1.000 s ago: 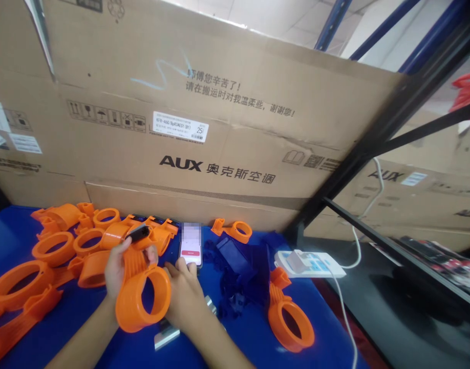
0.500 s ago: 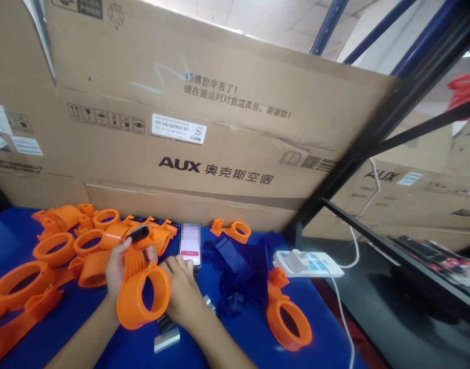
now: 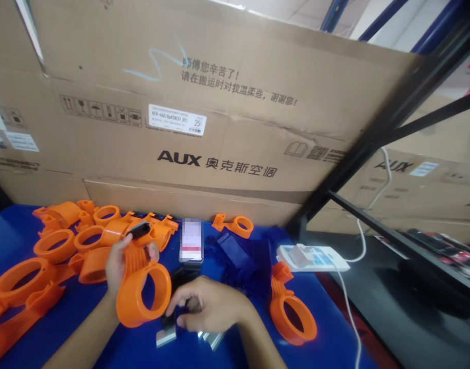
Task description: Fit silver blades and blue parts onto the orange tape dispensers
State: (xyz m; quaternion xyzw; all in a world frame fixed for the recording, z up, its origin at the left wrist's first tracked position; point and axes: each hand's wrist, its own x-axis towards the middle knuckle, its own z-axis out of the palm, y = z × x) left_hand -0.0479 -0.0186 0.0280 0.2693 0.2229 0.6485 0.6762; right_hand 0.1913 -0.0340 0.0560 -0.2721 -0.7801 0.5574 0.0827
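Huge AUX carton (image 3: 204, 118) stands behind both hands, and a heap of orange ring clamps (image 3: 46, 251) sits left of them on the blue worktop (image 3: 327, 343). Left hand (image 3: 122, 266) grips one orange clamp (image 3: 143, 292) upright. Right hand (image 3: 210, 310) pinches a small dark part (image 3: 169, 320) just right of the clamp. That part could slip, since the pinch looks shallow.

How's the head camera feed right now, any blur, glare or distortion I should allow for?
Head view: the phone screen is pixelated out; the right hand and the metal pieces under it look soft with motion blur; the orange ring part in the left hand is fairly sharp; straight box edges bow, wide-angle distortion; no strong glare on the blue table.
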